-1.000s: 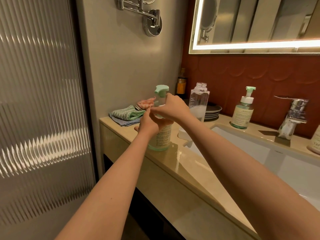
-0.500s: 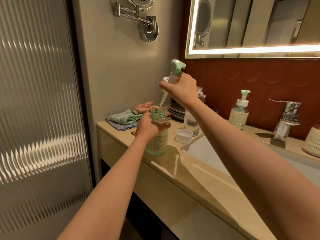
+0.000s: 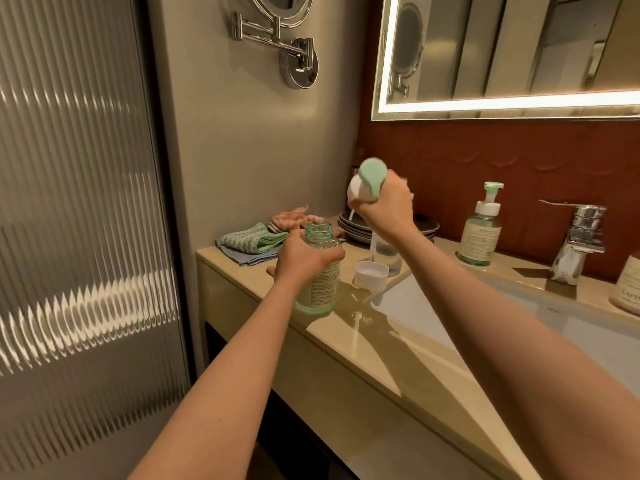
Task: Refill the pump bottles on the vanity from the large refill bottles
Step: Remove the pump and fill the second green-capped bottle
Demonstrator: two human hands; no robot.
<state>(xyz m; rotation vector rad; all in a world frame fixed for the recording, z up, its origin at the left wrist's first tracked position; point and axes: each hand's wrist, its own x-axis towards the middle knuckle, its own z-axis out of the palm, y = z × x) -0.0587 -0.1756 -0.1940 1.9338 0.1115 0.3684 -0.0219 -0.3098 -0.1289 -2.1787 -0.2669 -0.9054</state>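
Under the left hand (image 3: 301, 255), a clear, green-tinted plastic pump bottle with a pale printed label (image 3: 322, 275) stands upright on the glossy beige vanity top (image 3: 346, 344), its threaded neck uncapped. That hand's fingers and thumb curl round the bottle's shoulder, gripping it. Above and to the right of the open neck, the right hand (image 3: 385, 206) is closed in a fist round the mint-green and white pump head (image 3: 367, 180), which is blurred; a short white tube pokes down below the fist, clear of the bottle. Just right of the left hand sits a small white cap (image 3: 370, 274), open side up. Behind the right wrist stands what looks like a tall clear refill bottle (image 3: 382, 252), mostly hidden. Beyond the left hand lie folded green, blue and pink cloths (image 3: 252, 242), and behind the right hand a stack of dark plates (image 3: 351, 225). Further right of the right hand stand a second mint-topped pump bottle (image 3: 479, 233) and a chrome tap (image 3: 578, 237) beside the white basin (image 3: 433, 306)
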